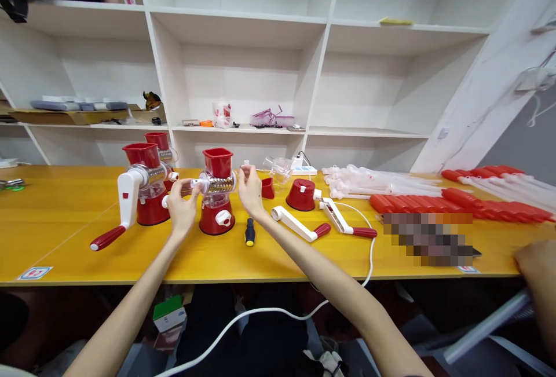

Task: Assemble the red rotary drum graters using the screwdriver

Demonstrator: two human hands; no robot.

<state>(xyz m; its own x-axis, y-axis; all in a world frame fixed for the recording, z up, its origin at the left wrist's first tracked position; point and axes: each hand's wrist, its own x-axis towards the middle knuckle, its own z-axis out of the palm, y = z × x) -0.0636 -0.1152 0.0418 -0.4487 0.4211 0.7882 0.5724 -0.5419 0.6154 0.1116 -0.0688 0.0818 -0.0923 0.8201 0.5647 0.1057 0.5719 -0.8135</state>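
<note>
A red rotary grater (216, 194) with a red hopper, a metal drum and a red base stands on the yellow table (65, 232). My left hand (182, 206) pinches the left end of its drum, where a white knob sticks out. My right hand (251, 189) is closed on the right end of the same drum. A black and yellow screwdriver (249, 231) lies just in front of my right wrist. A finished grater (145, 189) with a white crank and red grip stands to the left, another behind it.
Two loose white cranks (297, 223) (343, 222) and a red base (302, 194) lie right of my hands. Packed red and white parts (434, 191) fill the table's right side. A white cable (369, 249) hangs over the front edge. Another person's hand (536, 261) is at far right.
</note>
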